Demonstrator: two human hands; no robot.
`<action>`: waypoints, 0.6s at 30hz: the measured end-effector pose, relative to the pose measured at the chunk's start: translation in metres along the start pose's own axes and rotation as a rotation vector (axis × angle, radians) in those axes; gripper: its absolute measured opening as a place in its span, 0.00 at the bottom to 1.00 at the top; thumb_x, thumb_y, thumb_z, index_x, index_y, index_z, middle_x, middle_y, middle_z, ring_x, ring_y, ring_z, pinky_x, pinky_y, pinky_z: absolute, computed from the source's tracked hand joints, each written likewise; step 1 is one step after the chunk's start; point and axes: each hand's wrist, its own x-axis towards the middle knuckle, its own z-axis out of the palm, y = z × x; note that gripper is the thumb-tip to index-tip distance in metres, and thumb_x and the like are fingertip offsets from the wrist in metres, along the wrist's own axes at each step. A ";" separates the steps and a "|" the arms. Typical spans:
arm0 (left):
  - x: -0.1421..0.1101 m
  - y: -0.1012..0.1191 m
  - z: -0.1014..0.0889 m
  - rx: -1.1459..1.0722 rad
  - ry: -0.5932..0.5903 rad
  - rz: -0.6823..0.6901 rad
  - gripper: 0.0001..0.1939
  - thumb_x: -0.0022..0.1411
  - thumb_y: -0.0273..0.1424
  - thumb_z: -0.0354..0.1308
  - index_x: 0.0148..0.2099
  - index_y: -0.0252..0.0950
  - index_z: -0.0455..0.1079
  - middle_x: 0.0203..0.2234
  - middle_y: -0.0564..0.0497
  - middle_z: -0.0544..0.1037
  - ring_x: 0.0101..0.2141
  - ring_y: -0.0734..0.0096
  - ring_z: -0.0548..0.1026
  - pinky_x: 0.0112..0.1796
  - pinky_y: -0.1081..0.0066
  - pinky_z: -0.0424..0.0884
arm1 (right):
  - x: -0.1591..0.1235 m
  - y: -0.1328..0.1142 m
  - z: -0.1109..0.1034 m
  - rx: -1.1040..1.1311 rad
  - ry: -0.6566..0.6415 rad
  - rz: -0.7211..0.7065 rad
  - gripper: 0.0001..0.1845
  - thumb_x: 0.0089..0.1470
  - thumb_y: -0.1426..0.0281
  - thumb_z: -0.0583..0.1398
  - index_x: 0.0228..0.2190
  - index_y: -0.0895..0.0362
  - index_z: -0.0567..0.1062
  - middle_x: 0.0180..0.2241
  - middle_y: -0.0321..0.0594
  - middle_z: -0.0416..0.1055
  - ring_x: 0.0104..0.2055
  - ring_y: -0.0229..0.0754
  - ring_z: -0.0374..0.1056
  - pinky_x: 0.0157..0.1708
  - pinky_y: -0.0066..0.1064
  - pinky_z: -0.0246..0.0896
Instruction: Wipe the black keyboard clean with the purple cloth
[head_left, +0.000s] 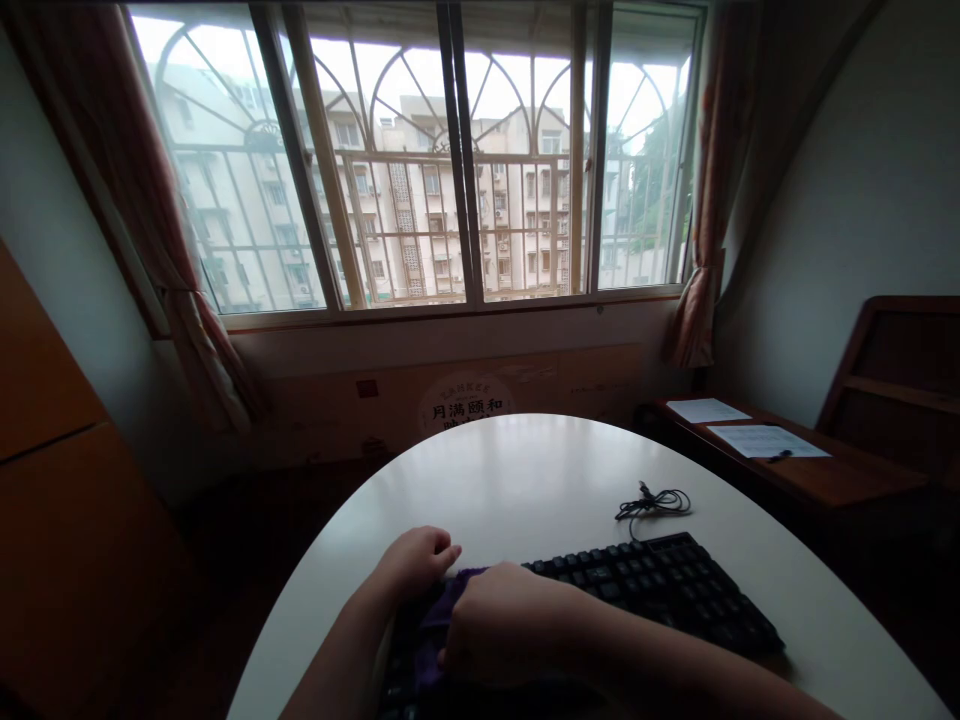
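Observation:
A black keyboard (660,590) lies on a round white table (525,480), angled toward the right. My right hand (502,620) is closed on a purple cloth (442,610) that rests on the keyboard's left end. Close beside it, my left hand (412,565) sits at the keyboard's upper left corner with its fingers curled, touching the cloth's edge. What its fingers hold, if anything, is hidden. The keyboard's left part is covered by my hands and the cloth.
The keyboard's black cable (652,503) lies coiled on the table behind it. A wooden side desk (825,475) with two paper sheets (765,440) stands at the right. A large barred window (450,160) with curtains fills the far wall. A cardboard box (465,400) stands under it.

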 end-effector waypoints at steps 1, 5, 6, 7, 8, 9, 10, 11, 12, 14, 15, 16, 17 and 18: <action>0.000 0.000 0.000 -0.003 0.000 -0.001 0.20 0.61 0.45 0.48 0.23 0.37 0.62 0.19 0.54 0.69 0.23 0.72 0.64 0.24 0.70 0.48 | 0.000 0.000 0.001 -0.007 0.021 -0.013 0.08 0.56 0.66 0.59 0.36 0.54 0.78 0.36 0.38 0.78 0.33 0.45 0.72 0.23 0.28 0.53; 0.001 -0.002 0.002 -0.013 -0.005 -0.011 0.20 0.61 0.45 0.48 0.23 0.38 0.64 0.19 0.54 0.69 0.23 0.72 0.64 0.24 0.70 0.48 | -0.001 0.000 0.002 -0.022 0.040 -0.026 0.09 0.55 0.66 0.60 0.38 0.54 0.77 0.37 0.38 0.78 0.34 0.46 0.73 0.22 0.28 0.51; 0.001 -0.003 0.002 -0.010 -0.003 -0.009 0.20 0.60 0.45 0.48 0.23 0.37 0.63 0.19 0.54 0.69 0.23 0.72 0.64 0.25 0.70 0.48 | -0.001 0.000 0.000 -0.023 0.012 -0.011 0.09 0.55 0.66 0.60 0.37 0.54 0.77 0.37 0.38 0.78 0.34 0.46 0.73 0.21 0.28 0.51; 0.001 -0.003 0.002 -0.007 -0.001 -0.005 0.20 0.60 0.44 0.48 0.23 0.37 0.63 0.19 0.54 0.69 0.23 0.72 0.64 0.25 0.70 0.49 | -0.002 0.000 -0.002 -0.022 -0.019 0.003 0.08 0.56 0.66 0.60 0.37 0.54 0.77 0.38 0.38 0.78 0.34 0.46 0.73 0.21 0.28 0.50; 0.001 -0.004 0.002 -0.005 0.002 -0.002 0.19 0.60 0.44 0.49 0.23 0.37 0.63 0.19 0.54 0.69 0.23 0.72 0.64 0.25 0.69 0.49 | -0.003 0.000 -0.005 -0.017 -0.048 0.016 0.08 0.56 0.66 0.60 0.37 0.53 0.77 0.38 0.37 0.78 0.34 0.46 0.73 0.21 0.28 0.50; 0.001 -0.004 0.002 -0.004 0.003 0.001 0.19 0.60 0.44 0.49 0.23 0.37 0.63 0.19 0.54 0.69 0.23 0.71 0.65 0.25 0.69 0.49 | -0.004 0.000 -0.007 -0.008 -0.066 0.024 0.08 0.56 0.66 0.59 0.37 0.53 0.78 0.38 0.37 0.78 0.35 0.45 0.73 0.21 0.28 0.50; 0.001 -0.003 0.002 -0.005 0.003 0.002 0.19 0.60 0.45 0.49 0.23 0.37 0.63 0.19 0.54 0.70 0.23 0.71 0.65 0.25 0.69 0.49 | -0.004 0.000 -0.009 0.000 -0.070 0.023 0.08 0.56 0.66 0.59 0.37 0.53 0.78 0.39 0.37 0.78 0.35 0.45 0.73 0.21 0.28 0.50; 0.001 -0.003 0.001 -0.005 0.001 0.001 0.19 0.60 0.45 0.49 0.23 0.38 0.64 0.19 0.53 0.70 0.23 0.71 0.65 0.25 0.69 0.49 | -0.005 0.000 -0.010 0.007 -0.060 0.016 0.09 0.56 0.67 0.59 0.38 0.53 0.78 0.39 0.37 0.78 0.35 0.45 0.73 0.21 0.28 0.50; 0.001 -0.002 0.001 -0.004 0.000 -0.001 0.19 0.60 0.45 0.49 0.23 0.38 0.64 0.20 0.53 0.70 0.24 0.71 0.66 0.25 0.69 0.49 | -0.005 -0.001 -0.009 0.008 -0.040 0.006 0.09 0.57 0.67 0.59 0.38 0.53 0.77 0.38 0.37 0.78 0.35 0.45 0.73 0.22 0.28 0.50; 0.000 0.001 -0.001 -0.007 -0.004 -0.002 0.20 0.60 0.45 0.48 0.24 0.38 0.65 0.20 0.53 0.71 0.24 0.70 0.66 0.25 0.69 0.50 | -0.004 -0.002 -0.005 -0.002 0.021 -0.016 0.09 0.57 0.68 0.59 0.38 0.54 0.77 0.37 0.38 0.78 0.35 0.45 0.72 0.22 0.28 0.51; -0.001 0.002 -0.002 -0.011 -0.008 -0.004 0.20 0.60 0.45 0.48 0.24 0.38 0.65 0.21 0.53 0.72 0.24 0.70 0.67 0.25 0.69 0.50 | -0.003 -0.002 -0.002 -0.008 0.051 -0.027 0.09 0.56 0.68 0.59 0.38 0.54 0.77 0.36 0.38 0.78 0.34 0.45 0.72 0.22 0.29 0.51; -0.001 0.003 -0.002 -0.017 -0.012 -0.006 0.20 0.60 0.46 0.48 0.24 0.38 0.66 0.21 0.52 0.72 0.24 0.70 0.67 0.25 0.69 0.50 | -0.003 -0.003 0.000 -0.011 0.074 -0.033 0.09 0.56 0.67 0.59 0.38 0.55 0.77 0.36 0.39 0.78 0.34 0.45 0.72 0.22 0.29 0.51; -0.001 0.004 -0.003 -0.023 -0.019 -0.011 0.20 0.60 0.46 0.47 0.24 0.38 0.66 0.21 0.52 0.72 0.25 0.70 0.67 0.25 0.69 0.50 | -0.002 -0.002 0.003 -0.009 0.089 -0.033 0.09 0.56 0.67 0.59 0.37 0.55 0.77 0.36 0.39 0.78 0.34 0.45 0.72 0.22 0.28 0.52; -0.002 0.004 -0.003 -0.027 -0.026 -0.016 0.21 0.60 0.46 0.47 0.25 0.38 0.66 0.21 0.52 0.72 0.24 0.70 0.67 0.25 0.69 0.51 | -0.002 -0.002 0.005 -0.007 0.094 -0.029 0.09 0.56 0.67 0.59 0.37 0.55 0.77 0.36 0.40 0.78 0.34 0.45 0.72 0.23 0.28 0.53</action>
